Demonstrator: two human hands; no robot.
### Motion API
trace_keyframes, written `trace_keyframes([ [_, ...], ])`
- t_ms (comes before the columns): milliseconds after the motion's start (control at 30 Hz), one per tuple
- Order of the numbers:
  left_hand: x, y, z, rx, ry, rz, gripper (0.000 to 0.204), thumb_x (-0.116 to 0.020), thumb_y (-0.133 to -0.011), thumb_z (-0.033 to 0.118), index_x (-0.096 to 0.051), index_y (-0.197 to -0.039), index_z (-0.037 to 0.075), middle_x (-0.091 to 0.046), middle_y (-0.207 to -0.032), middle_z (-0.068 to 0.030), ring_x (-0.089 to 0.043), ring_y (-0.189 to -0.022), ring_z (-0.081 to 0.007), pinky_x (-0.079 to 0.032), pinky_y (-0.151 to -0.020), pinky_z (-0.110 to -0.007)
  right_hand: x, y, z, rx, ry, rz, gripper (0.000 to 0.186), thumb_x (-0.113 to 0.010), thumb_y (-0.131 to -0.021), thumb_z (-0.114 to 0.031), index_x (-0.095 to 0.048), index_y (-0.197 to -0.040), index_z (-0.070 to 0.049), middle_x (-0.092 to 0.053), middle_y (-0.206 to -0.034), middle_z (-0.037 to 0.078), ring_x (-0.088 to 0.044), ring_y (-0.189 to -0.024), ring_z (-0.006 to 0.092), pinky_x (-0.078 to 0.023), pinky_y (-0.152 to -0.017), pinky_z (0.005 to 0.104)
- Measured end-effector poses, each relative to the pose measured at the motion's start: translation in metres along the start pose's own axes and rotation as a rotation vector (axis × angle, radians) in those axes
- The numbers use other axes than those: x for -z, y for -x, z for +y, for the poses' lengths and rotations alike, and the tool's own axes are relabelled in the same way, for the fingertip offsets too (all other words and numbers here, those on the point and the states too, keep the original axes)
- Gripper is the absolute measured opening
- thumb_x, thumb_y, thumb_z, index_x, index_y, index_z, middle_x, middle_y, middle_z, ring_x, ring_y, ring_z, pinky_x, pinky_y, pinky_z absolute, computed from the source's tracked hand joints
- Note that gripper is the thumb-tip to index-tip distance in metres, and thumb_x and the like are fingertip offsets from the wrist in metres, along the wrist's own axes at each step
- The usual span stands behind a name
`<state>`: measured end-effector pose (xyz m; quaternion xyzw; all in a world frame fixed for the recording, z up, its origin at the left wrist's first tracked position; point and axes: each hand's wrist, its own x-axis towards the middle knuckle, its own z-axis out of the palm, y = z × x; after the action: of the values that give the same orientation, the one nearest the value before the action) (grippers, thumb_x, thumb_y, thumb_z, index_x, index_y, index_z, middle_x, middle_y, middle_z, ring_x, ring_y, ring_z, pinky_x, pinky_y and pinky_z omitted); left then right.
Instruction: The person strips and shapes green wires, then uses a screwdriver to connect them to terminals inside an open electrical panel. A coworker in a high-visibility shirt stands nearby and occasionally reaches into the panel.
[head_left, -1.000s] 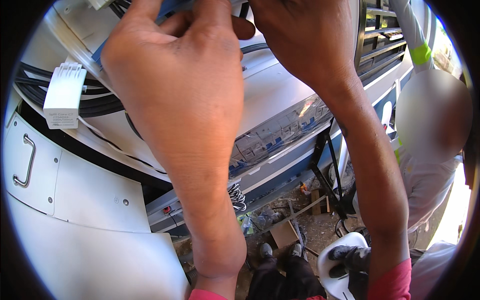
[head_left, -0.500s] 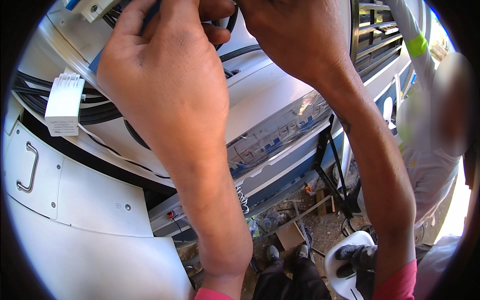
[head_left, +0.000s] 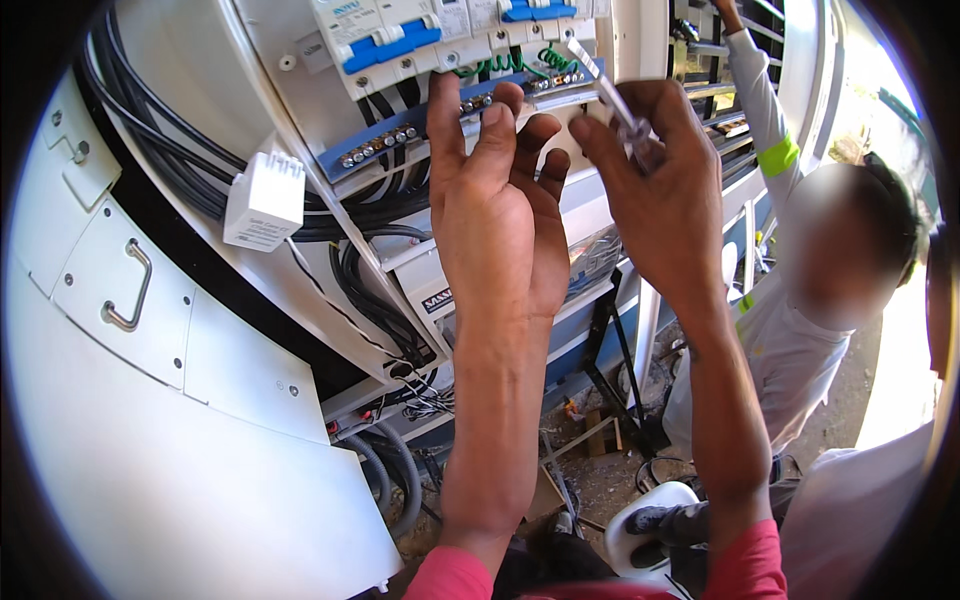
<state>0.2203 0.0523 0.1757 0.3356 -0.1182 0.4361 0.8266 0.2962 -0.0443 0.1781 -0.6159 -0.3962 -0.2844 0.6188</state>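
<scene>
My right hand (head_left: pixel 665 185) grips a screwdriver with a clear handle (head_left: pixel 634 129). Its shaft points up and left toward the right end of a brass-screwed terminal bar (head_left: pixel 380 145) on a blue base. My left hand (head_left: pixel 500 215) is palm up in front of that bar, fingers apart and slightly curled. Its forefinger reaches the lower edge of the circuit breakers (head_left: pixel 455 52), though whether it touches is unclear. Coiled green wires (head_left: pixel 492 66) run between the breakers and the bar. Black cables pass behind my left hand.
A white plastic block (head_left: pixel 264 205) hangs by a thin wire left of the bar, beside thick black cables (head_left: pixel 160 120). White panels with a metal handle (head_left: pixel 128 285) fill the left. At right, a co-worker (head_left: pixel 790 340) raises an arm. A white plastic chair (head_left: pixel 625 520) stands below.
My hands have moved apart, and the view has shifted, bringing the breakers and terminal bar into sight. The screwdriver now shows in my right hand. My left hand has turned palm up.
</scene>
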Motion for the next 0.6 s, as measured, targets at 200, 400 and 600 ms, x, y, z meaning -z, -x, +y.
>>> trace_keyframes([
  [200,-0.012,-0.001,0.003,0.040,0.021,0.114,0.057,-0.057,-0.112,0.007,-0.039,-0.165,0.014,-0.066,-0.135,-0.0074,-0.064,-0.105,-0.0148,-0.048,-0.092,-0.036,0.041,0.012,-0.041,0.110,0.240,-0.156,0.030,-0.079,-0.095,-0.007,-0.067,-0.121,0.001,-0.072,-0.101,0.020,-0.071,-0.083,0.0383,-0.057,-0.077,0.0445],
  [400,-0.010,-0.002,-0.001,-0.008,-0.031,0.092,0.059,-0.058,-0.112,0.008,-0.039,-0.167,0.010,-0.070,-0.128,-0.0067,-0.060,-0.103,-0.0138,-0.046,-0.091,-0.034,0.027,0.005,-0.056,0.356,0.399,-0.085,0.029,-0.080,-0.094,-0.006,-0.077,-0.123,-0.007,-0.072,-0.098,0.013,-0.074,-0.082,0.0348,-0.058,-0.070,0.0433],
  [600,0.003,-0.005,0.002,0.030,-0.083,0.053,0.055,-0.058,-0.113,0.014,-0.045,-0.167,0.014,-0.073,-0.133,-0.0032,-0.065,-0.098,-0.0102,-0.044,-0.098,-0.036,0.012,0.004,-0.060,0.407,0.486,-0.026,0.021,-0.083,-0.095,-0.008,-0.077,-0.115,-0.004,-0.079,-0.102,0.011,-0.077,-0.078,0.0228,-0.059,-0.069,0.0351],
])
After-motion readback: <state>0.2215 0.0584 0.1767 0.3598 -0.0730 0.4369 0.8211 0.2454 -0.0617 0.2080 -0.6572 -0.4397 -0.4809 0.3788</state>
